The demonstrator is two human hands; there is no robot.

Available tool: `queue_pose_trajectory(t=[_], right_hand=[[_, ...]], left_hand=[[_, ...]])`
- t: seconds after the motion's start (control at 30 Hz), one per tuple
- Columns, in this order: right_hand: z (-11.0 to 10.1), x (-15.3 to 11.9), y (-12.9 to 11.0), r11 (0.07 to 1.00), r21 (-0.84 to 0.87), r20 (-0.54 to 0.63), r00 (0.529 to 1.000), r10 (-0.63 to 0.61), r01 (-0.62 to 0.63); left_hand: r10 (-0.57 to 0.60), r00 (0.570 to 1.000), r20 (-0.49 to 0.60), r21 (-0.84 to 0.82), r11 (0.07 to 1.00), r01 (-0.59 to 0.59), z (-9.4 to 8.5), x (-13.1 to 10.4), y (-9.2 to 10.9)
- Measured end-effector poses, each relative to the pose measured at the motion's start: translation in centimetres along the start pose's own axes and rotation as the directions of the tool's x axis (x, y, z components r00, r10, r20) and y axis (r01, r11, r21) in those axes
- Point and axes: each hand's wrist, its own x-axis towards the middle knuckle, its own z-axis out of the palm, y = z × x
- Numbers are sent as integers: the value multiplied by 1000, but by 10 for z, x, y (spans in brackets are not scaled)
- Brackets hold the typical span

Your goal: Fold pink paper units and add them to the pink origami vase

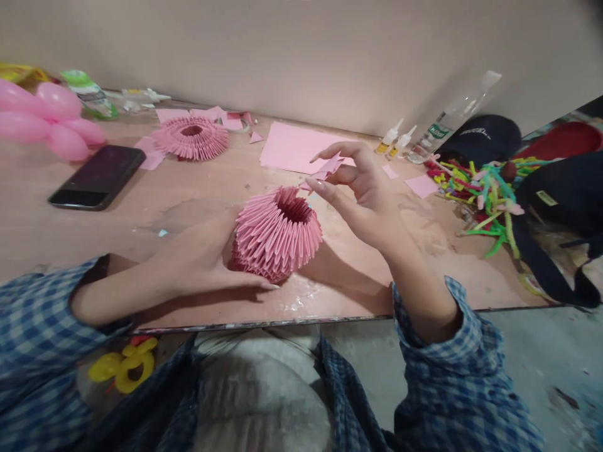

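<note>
A pink vase-like form of folded paper pieces [277, 235] leans on the table near its front edge, its round opening facing up and to the right. My left hand [202, 254] is wrapped round its left side and base, the thumb along the bottom. Above the opening's right rim, my right hand [353, 188] pinches a small folded pink paper piece [328, 168] between thumb and fingers. A flat ring of folded pink pieces [193, 137] lies farther back on the left. Behind my right hand are pink paper sheets [296, 145].
A black phone [98, 177] and pink balloons [51, 119] lie left. Glue bottles [394, 139], a clear bottle [445, 125], colourful pipe cleaners [490, 194] and dark caps [560, 194] are on the right. A wall runs behind the table [188, 213].
</note>
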Motion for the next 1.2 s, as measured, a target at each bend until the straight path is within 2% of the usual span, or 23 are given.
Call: queue_pose_trajectory(t=[0.13,0.33,0.47,0.53,0.77,0.93,1.03,1.2], right_hand=[[1,-1,0,1000,-12,14,1000,-12,12],[9,1,8,999,26,-49,999,-21,22],[12,2,11,1000,30,-65,998,10,-8],[12,3,13,999,50,-71,997,3,1],[8,3,12,1000,-10,-35,999,7,-7],[8,3,12,1000,-11,-45,999,1,-2],[11,3,15,999,16,-56,998,-33,34],[13,3,19,1000,-11,-55,998,-21,20]], left_hand=[[35,999,6,-59,998,-34,-4,0,-2],[26,999,37,-127,992,-22,-4,6,-12],[3,1000,17,2,1000,-3,-4,10,-16],[-12,999,30,6,1000,12,-5,9,-15],[-4,997,72,-187,982,18,-3,7,-13],[-42,998,44,-129,990,48,-2,6,-13],[-34,999,38,-92,995,37,-3,7,-12],[-38,999,8,-8,999,38,-4,8,-13]])
